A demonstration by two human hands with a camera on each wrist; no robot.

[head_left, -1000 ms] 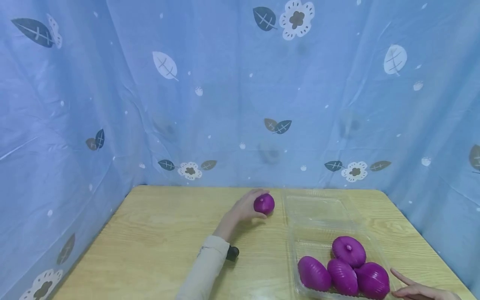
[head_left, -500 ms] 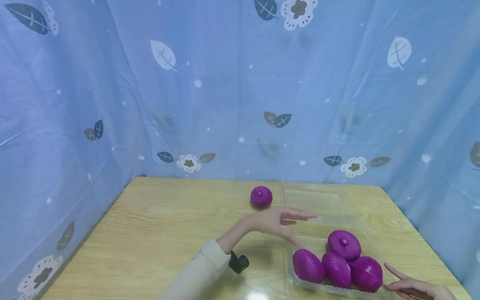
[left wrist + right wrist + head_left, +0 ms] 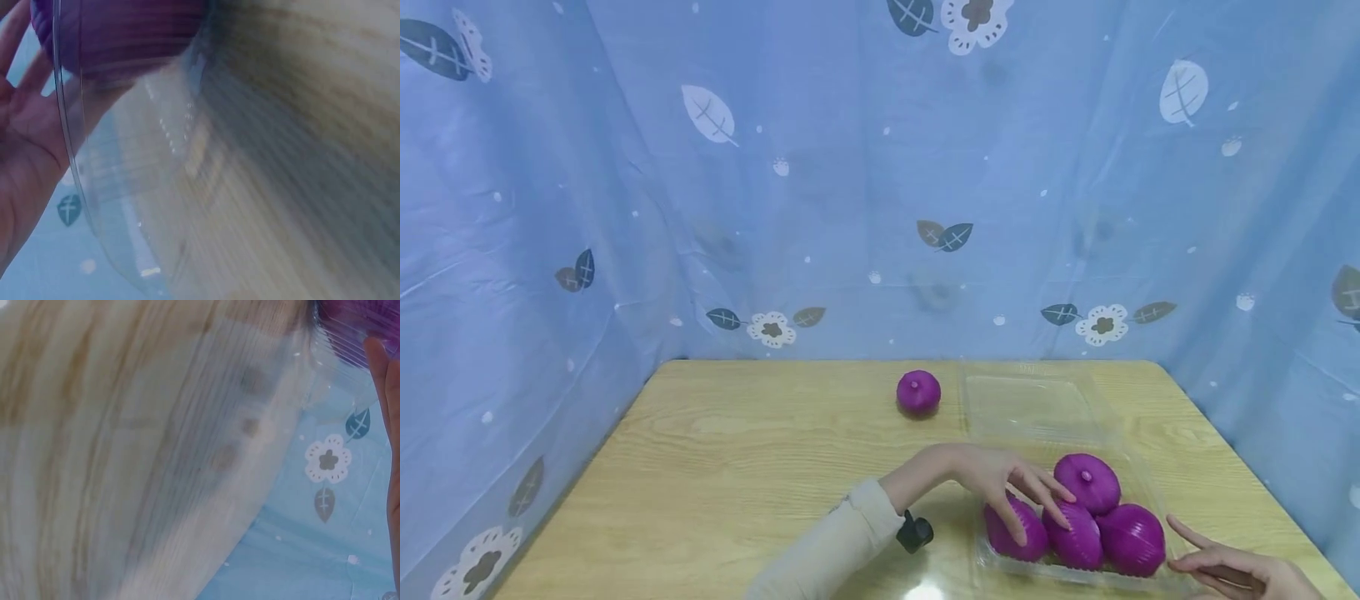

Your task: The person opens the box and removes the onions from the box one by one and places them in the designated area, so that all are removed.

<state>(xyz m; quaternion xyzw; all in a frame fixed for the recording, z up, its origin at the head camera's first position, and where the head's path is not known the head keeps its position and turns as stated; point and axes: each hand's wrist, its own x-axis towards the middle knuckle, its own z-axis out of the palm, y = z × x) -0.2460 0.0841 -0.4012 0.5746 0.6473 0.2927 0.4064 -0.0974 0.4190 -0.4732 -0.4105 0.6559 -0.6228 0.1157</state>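
Note:
In the head view my left hand [image 3: 1000, 479] reaches over the clear plastic box [image 3: 1153, 492], thumb and fingers spread over the leftmost purple onion [image 3: 1017, 533]. Its fingertips touch or hover over the ridged onion [image 3: 1078, 542] beside it; which, I cannot tell. Two more onions lie in the box: one at the back [image 3: 1086, 483], another at the right [image 3: 1131, 542]. The left wrist view has my palm and a purple onion [image 3: 125, 31] behind the box's clear wall. My right hand [image 3: 1232, 567] rests with extended fingers at the box's right side.
Another purple onion [image 3: 918, 392] sits on the wooden table [image 3: 760, 467], left of the box's open lid [image 3: 1030, 404]. A black wrist camera [image 3: 915, 532] hangs under my left wrist. Blue patterned curtains [image 3: 850, 167] stand along the table's back and sides.
My left hand has let go of the onion near the lid and moved right and forward-down over the box. That onion stays on the table. My right hand keeps its place.

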